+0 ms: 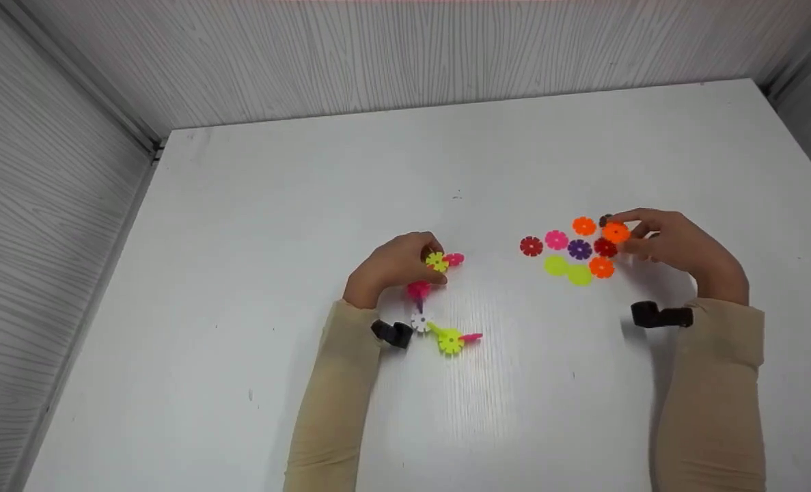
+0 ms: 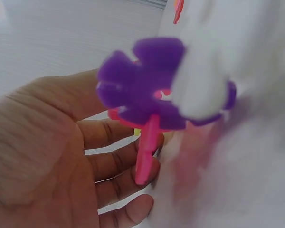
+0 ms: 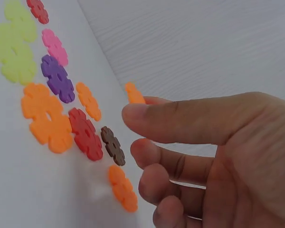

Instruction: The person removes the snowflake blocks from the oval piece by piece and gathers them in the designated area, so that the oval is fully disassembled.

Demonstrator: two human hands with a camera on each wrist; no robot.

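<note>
Two bare hands are busy over a white table (image 1: 241, 260). The left hand (image 1: 398, 263) holds the far end of a crooked flower chain (image 1: 421, 322), pink, purple, white and yellow, well in from the table's far edge. The right hand (image 1: 682, 247) pinches an orange flower piece (image 1: 615, 233) between thumb and finger, just above the loose flower pieces (image 1: 580, 249). Those lie closer to the table's right edge than the chain does: red, pink, purple, brown, yellow and orange. Some yellow ones touch.

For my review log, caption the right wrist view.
Right hand pinches an orange disc near other coloured discs.
</note>
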